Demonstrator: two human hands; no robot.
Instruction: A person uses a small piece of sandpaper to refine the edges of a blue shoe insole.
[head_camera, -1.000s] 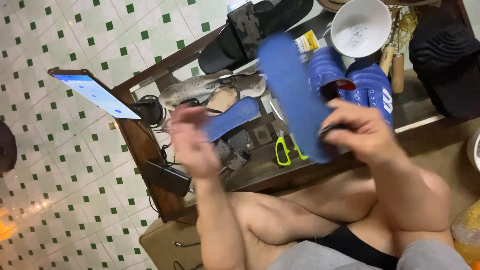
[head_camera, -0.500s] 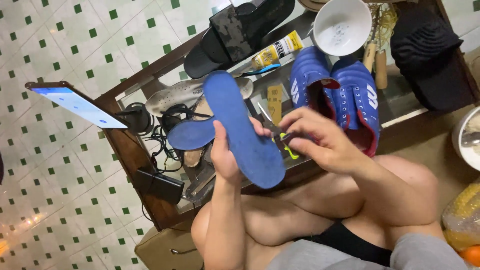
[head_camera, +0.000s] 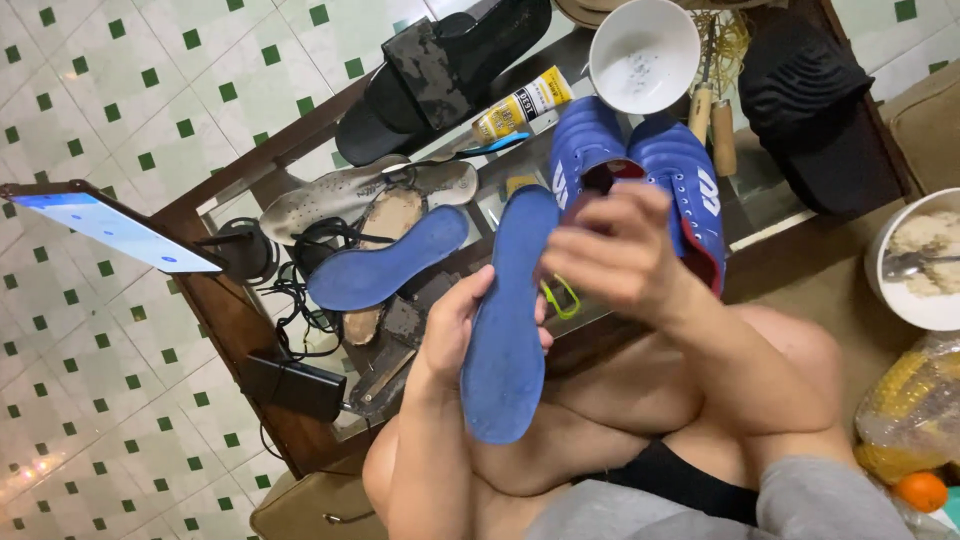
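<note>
My left hand (head_camera: 455, 325) holds a blue insole (head_camera: 508, 320) upright from behind, its toe end pointing away from me. My right hand (head_camera: 620, 250) hovers over the insole's upper part, fingers curled and touching its edge. A second blue insole (head_camera: 385, 262) lies flat on the glass table to the left. Just beyond my right hand stands a pair of blue sports shoes (head_camera: 690, 170) with white markings.
On the low glass table (head_camera: 215, 300) lie worn grey and tan insoles (head_camera: 350, 195), a black sandal (head_camera: 440, 65), a yellow glue tube (head_camera: 520, 105), a white bowl (head_camera: 643, 50), a black cap (head_camera: 815, 95), green-handled scissors (head_camera: 565, 297), cables and a black power bank (head_camera: 295, 385). A lit phone (head_camera: 110, 228) stands at left.
The insole has swung from lying across my lap to standing lengthwise in my left hand. My right hand has risen to its upper part.
</note>
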